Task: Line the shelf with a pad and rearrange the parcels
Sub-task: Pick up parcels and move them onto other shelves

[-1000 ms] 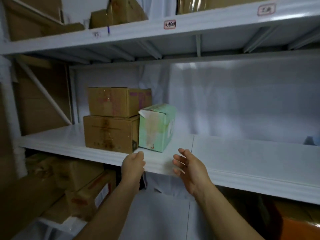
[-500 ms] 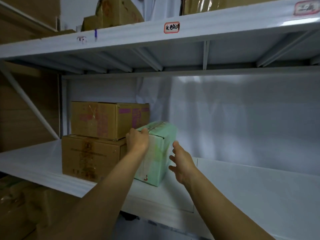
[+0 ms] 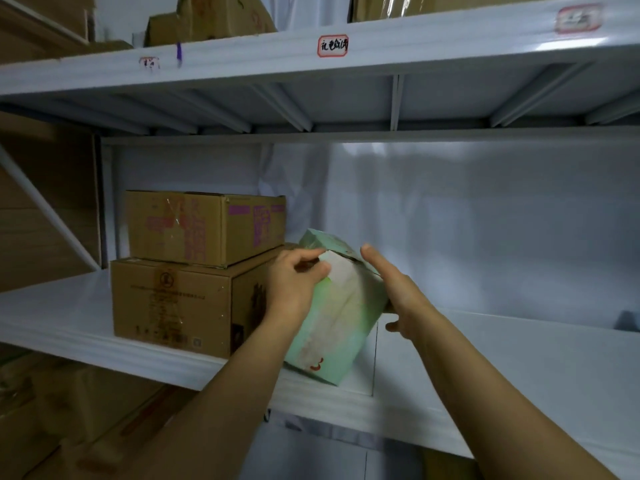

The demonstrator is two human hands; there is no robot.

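Just right of the lower brown carton (image 3: 173, 306), the green parcel (image 3: 339, 323) stands tilted, its bottom edge on the white pad (image 3: 485, 358) lining the shelf (image 3: 145, 356). The left hand (image 3: 294, 285) curls its fingers over the parcel's top near corner and grips it. The right hand (image 3: 398, 292) lies flat against the parcel's far side, fingers straight. The left wrist hides whether parcel and carton touch. On top of that carton sits an upper brown carton (image 3: 194, 226). The parcel's front print is too washed out to read.
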